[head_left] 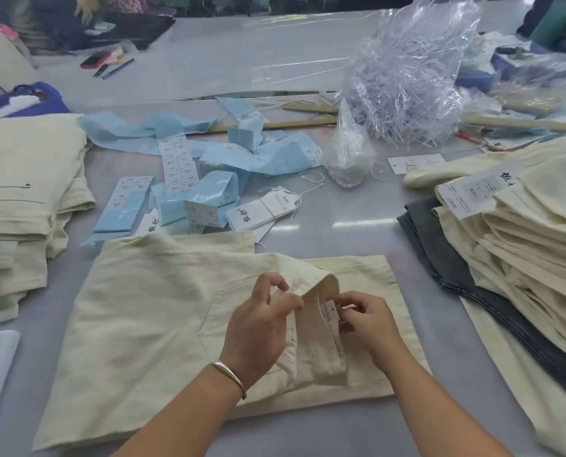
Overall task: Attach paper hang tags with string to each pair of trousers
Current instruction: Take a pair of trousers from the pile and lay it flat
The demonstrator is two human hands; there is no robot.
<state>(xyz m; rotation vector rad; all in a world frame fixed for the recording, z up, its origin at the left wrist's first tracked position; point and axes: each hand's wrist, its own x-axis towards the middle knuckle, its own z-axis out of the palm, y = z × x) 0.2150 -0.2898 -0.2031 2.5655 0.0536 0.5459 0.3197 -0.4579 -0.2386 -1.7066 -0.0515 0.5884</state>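
Note:
A folded pair of cream trousers [149, 318] lies on the grey table in front of me, its waistband [318, 285] turned up at the middle. My left hand [258, 328] pinches the waistband's edge between thumb and fingers. My right hand [367, 321] pinches the small white care label [328, 311] sewn inside the waistband. A bundle of white paper hang tags [262, 212] with loose string lies further back on the table. No string is visible in either hand.
Stacks of cream trousers stand at the left [21, 199] and the right [522, 232], the right one over grey jeans [446, 258]. Blue sticker strips [209, 159], a small bag of strings [347, 153], a large clear bag [413, 77] and wooden rulers [275, 125] lie behind.

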